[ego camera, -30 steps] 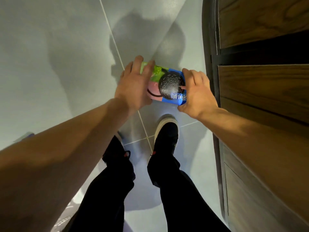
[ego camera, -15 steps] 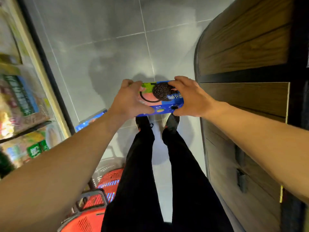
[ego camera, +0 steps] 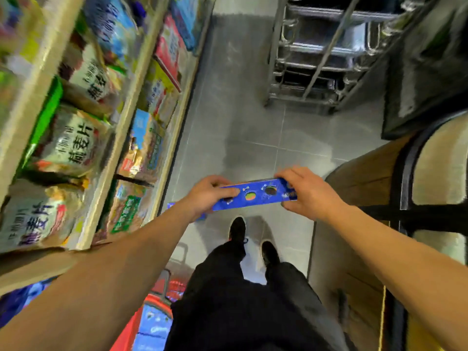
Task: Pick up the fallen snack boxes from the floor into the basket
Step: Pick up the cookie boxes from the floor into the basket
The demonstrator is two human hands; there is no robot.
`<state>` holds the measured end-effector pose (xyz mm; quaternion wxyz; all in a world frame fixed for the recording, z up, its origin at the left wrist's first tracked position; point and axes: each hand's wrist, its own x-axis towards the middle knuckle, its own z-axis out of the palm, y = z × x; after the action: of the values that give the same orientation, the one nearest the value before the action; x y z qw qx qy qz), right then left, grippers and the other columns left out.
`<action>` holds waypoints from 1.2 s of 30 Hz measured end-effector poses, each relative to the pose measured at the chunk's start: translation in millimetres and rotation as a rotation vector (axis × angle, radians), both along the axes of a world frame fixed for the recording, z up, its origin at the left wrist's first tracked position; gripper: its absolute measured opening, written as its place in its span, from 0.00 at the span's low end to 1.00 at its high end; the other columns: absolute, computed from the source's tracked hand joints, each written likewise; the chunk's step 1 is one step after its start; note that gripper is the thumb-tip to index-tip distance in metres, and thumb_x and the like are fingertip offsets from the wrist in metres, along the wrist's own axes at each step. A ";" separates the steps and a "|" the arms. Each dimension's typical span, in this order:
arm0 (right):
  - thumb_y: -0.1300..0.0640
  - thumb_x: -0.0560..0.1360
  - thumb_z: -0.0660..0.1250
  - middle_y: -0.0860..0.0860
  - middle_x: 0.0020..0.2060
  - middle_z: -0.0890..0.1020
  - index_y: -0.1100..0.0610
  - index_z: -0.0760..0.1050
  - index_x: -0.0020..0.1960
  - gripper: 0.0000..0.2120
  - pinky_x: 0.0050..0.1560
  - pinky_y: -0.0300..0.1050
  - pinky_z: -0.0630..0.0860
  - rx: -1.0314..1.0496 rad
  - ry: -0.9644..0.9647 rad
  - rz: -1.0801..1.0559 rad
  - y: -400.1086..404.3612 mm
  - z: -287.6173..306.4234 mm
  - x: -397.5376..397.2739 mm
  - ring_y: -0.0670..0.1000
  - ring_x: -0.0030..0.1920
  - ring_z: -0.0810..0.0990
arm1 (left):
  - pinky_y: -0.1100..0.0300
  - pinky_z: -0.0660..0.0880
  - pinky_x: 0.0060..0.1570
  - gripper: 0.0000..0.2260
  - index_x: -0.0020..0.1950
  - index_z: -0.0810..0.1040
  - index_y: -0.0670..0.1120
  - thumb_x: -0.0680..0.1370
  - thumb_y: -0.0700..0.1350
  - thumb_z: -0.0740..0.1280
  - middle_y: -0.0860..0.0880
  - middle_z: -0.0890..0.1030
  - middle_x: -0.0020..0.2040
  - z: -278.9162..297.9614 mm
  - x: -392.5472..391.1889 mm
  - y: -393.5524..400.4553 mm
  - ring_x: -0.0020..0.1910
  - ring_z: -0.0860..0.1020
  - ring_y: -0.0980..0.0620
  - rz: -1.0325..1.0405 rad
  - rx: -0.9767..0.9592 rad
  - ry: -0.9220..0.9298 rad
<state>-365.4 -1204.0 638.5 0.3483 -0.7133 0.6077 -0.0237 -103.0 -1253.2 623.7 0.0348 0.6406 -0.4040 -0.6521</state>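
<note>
I hold a blue cookie snack box (ego camera: 255,195) in the air in front of me, its narrow side facing the camera. My left hand (ego camera: 206,195) grips its left end and my right hand (ego camera: 307,192) grips its right end. A red basket (ego camera: 141,323) stands on the floor at the lower left, beside my left leg, with a blue box (ego camera: 154,323) lying inside it. Another blue box (ego camera: 174,206) lies on the floor by the shelf foot, mostly hidden behind my left wrist.
Shop shelves (ego camera: 131,102) packed with snack bags and boxes run along the left. A metal trolley rack (ego camera: 319,59) stands at the far end of the grey tiled aisle. A wooden counter (ego camera: 364,178) lines the right side. My feet (ego camera: 238,229) stand on the tiles.
I have straightened up and lifted the box from floor height to waist height. The box has tipped so its narrow side shows. The view has swung left, revealing shelves and the red basket.
</note>
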 end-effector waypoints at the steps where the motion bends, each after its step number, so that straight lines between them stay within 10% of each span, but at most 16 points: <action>1: 0.55 0.66 0.71 0.51 0.51 0.77 0.51 0.74 0.62 0.24 0.51 0.54 0.76 0.003 -0.040 0.014 -0.9 6.5 2.2 0.55 0.52 0.75 | 0.53 0.74 0.38 0.20 0.46 0.80 0.53 0.58 0.59 0.76 0.49 0.81 0.39 7.0 6.8 10.3 0.38 0.77 0.49 0.055 -0.012 -0.004; 6: 0.55 0.65 0.80 0.50 0.52 0.80 0.53 0.78 0.63 0.27 0.54 0.37 0.71 0.023 -0.208 0.041 7.5 32.0 14.8 0.50 0.52 0.77 | 0.50 0.76 0.50 0.19 0.51 0.79 0.49 0.67 0.59 0.73 0.48 0.84 0.44 34.3 25.2 84.1 0.43 0.81 0.48 0.356 -0.103 0.006; 14: 0.62 0.66 0.79 0.50 0.52 0.79 0.56 0.74 0.63 0.27 0.44 0.25 0.72 0.117 -0.533 -0.154 41.8 40.6 86.7 0.43 0.46 0.79 | 0.60 0.79 0.42 0.12 0.55 0.76 0.56 0.75 0.42 0.71 0.51 0.84 0.48 57.9 29.1 225.7 0.43 0.83 0.53 0.938 -0.346 0.059; 19: 0.63 0.67 0.78 0.52 0.51 0.80 0.57 0.75 0.62 0.25 0.48 0.36 0.74 0.177 -0.575 0.091 85.4 56.7 163.3 0.49 0.47 0.79 | 0.45 0.77 0.49 0.12 0.56 0.77 0.54 0.75 0.43 0.71 0.45 0.84 0.49 66.5 59.5 317.8 0.44 0.82 0.45 1.214 -0.384 0.005; 25: 0.56 0.72 0.75 0.49 0.49 0.80 0.53 0.70 0.68 0.27 0.50 0.41 0.75 0.283 -0.516 0.332 182.0 64.1 245.9 0.48 0.46 0.79 | 0.59 0.77 0.31 0.11 0.57 0.75 0.52 0.77 0.42 0.69 0.47 0.83 0.41 77.5 89.8 446.5 0.35 0.80 0.51 1.474 -0.384 -0.007; 30: 0.42 0.64 0.77 0.51 0.52 0.83 0.47 0.71 0.65 0.32 0.58 0.58 0.78 0.358 -0.448 0.471 297.2 44.7 307.6 0.53 0.52 0.83 | 0.53 0.79 0.47 0.12 0.52 0.78 0.56 0.71 0.49 0.73 0.48 0.82 0.51 67.8 109.2 575.2 0.45 0.82 0.51 1.658 -0.407 -0.149; 36: 0.49 0.71 0.76 0.51 0.60 0.78 0.53 0.71 0.68 0.29 0.65 0.48 0.71 0.358 -0.385 0.598 453.3 32.6 371.7 0.51 0.61 0.77 | 0.47 0.79 0.54 0.20 0.55 0.77 0.56 0.64 0.57 0.74 0.48 0.83 0.54 50.3 139.6 732.0 0.50 0.83 0.49 1.828 -0.381 -0.220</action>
<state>6.3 -750.7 671.0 0.5661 -0.7694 0.2913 0.0519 36.6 -521.2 673.9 0.5993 0.7508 0.1550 -0.2307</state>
